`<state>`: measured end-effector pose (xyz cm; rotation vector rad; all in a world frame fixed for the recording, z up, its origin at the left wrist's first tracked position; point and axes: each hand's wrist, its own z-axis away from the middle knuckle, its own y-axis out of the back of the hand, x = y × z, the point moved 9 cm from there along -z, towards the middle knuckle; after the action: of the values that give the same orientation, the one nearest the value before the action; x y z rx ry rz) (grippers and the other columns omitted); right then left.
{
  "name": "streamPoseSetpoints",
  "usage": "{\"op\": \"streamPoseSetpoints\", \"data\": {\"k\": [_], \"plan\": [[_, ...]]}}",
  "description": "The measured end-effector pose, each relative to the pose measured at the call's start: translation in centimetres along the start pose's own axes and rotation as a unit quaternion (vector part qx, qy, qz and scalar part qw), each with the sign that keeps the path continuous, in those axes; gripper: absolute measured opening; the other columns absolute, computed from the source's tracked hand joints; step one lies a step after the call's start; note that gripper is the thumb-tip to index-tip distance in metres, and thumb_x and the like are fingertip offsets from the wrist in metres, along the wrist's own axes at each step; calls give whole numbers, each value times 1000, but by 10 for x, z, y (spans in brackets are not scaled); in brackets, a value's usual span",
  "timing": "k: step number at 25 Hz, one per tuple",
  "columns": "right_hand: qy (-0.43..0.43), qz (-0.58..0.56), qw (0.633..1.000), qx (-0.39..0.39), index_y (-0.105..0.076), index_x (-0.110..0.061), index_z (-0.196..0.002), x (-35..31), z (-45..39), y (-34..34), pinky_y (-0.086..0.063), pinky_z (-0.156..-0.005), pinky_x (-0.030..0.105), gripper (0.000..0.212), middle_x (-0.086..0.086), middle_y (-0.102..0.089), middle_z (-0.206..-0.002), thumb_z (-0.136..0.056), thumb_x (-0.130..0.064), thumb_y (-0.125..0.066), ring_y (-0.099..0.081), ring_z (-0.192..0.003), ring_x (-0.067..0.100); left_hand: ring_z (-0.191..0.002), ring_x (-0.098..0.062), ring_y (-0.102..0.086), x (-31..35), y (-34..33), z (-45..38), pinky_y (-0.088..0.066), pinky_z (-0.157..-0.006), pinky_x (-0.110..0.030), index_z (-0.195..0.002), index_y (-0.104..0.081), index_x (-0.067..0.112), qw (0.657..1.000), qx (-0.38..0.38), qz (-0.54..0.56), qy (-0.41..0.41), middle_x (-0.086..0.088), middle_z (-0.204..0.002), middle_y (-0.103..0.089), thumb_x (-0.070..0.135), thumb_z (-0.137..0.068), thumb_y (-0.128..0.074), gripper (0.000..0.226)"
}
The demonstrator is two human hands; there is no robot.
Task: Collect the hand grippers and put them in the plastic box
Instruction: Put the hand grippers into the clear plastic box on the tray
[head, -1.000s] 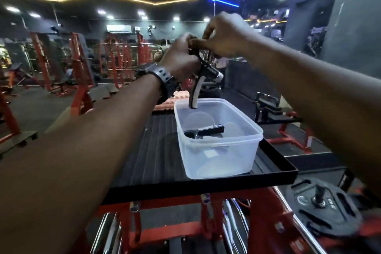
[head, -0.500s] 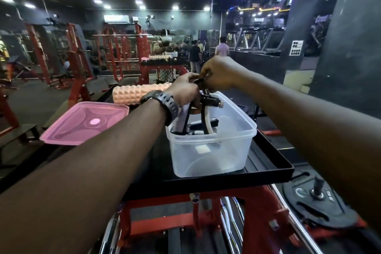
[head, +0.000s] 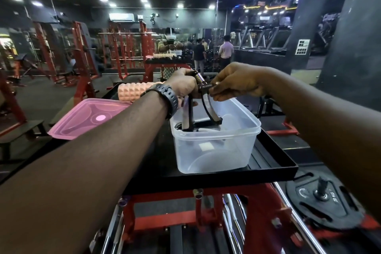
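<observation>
A clear plastic box point(head: 214, 150) stands on a black tray point(head: 274, 163). A black hand gripper point(head: 201, 97) with a metal spring stands upright in the box, its two handles down inside. My left hand point(head: 182, 85), with a black watch on the wrist, grips its top and left handle. My right hand point(head: 237, 84) pinches the gripper's top piece from the right. Another dark hand gripper point(head: 206, 125) lies on the box floor, partly hidden.
The box's pink lid point(head: 88, 118) lies left of the box. A peach foam roller point(head: 134, 93) rests behind it. A 20 kg weight plate point(head: 321, 202) hangs low on the right. Red gym racks and people stand far back.
Both hands came down from above the box, lowering the hand gripper until its handles stand inside the box. My view tilted, bringing the pink lid into sight.
</observation>
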<state>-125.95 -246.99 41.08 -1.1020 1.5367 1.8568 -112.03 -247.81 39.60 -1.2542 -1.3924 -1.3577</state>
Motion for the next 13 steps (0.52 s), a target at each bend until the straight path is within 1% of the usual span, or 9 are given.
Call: {"op": "streamPoseSetpoints", "data": {"k": [2,3,4,5,7,8,10,12,13], "plan": [[54,13,998,44,-72,3,-100,-13,0,7,-62,-80,30,18,17,-75,-97,-83,-2,-74,-73,-87,22,-83,-27,-66,6,5,-1,-60,-67,-39,-96,-59,16,996,11,-91,-17,-13,-94,-66,-13,-76,-56,36],[78,60,993,72,-73,1,-101,-21,0,10,-62,-76,25,21,15,-76,-96,-81,-4,-77,-73,-84,19,-86,-26,-67,9,9,-1,-60,-71,-39,-86,-56,20,989,18,-147,-27,-10,-92,-68,-8,-75,-62,31],[106,139,979,107,-76,-3,-102,-30,1,13,-61,-71,20,23,10,-77,-93,-80,-9,-80,-72,-77,13,-83,-24,-66,13,13,-1,-59,-68,-35,-80,-54,22,978,26,-202,-42,-6,-87,-68,-2,-74,-69,29],[142,230,953,140,-78,-10,-101,-41,3,13,-58,-66,17,24,5,-77,-89,-78,-15,-81,-70,-72,9,-78,-20,-63,18,18,-1,-52,-59,-30,-76,-53,22,964,34,-255,-64,-2,-81,-66,3,-72,-76,30],[225,378,880,178,-80,-19,-98,-61,12,-1,-56,-66,23,22,1,-77,-82,-76,-23,-80,-67,-68,12,-72,-19,-60,25,27,-2,-37,-52,-27,-70,-57,21,926,47,-359,-108,0,-77,-66,18,-64,-89,32],[267,423,847,180,-81,-18,-94,-66,17,-13,-58,-66,27,19,2,-76,-78,-76,-22,-77,-67,-66,17,-73,-20,-61,26,29,-2,-35,-52,-28,-71,-63,20,905,44,-404,-126,-1,-79,-69,23,-62,-91,30],[320,494,792,161,-78,-13,-89,-69,24,-41,-57,-56,31,17,7,-73,-71,-78,-17,-65,-63,-57,21,-84,-21,-64,23,25,1,-38,-58,-27,-88,-75,16,864,17,-479,-153,-2,-92,-72,21,-65,-89,27],[318,565,749,132,-73,-8,-96,-61,21,-68,-44,-45,24,21,5,-64,-67,-83,-13,-57,-57,-53,22,-93,-19,-64,12,17,0,-47,-65,-29,-106,-76,15,831,-21,-533,-160,0,-102,-72,10,-74,-81,33],[308,596,733,117,-70,-6,-102,-56,19,-80,-37,-44,23,22,4,-59,-67,-87,-13,-55,-53,-53,22,-97,-20,-65,8,14,-1,-53,-73,-32,-110,-75,16,824,-38,-542,-163,-1,-106,-73,5,-77,-75,34]]}}
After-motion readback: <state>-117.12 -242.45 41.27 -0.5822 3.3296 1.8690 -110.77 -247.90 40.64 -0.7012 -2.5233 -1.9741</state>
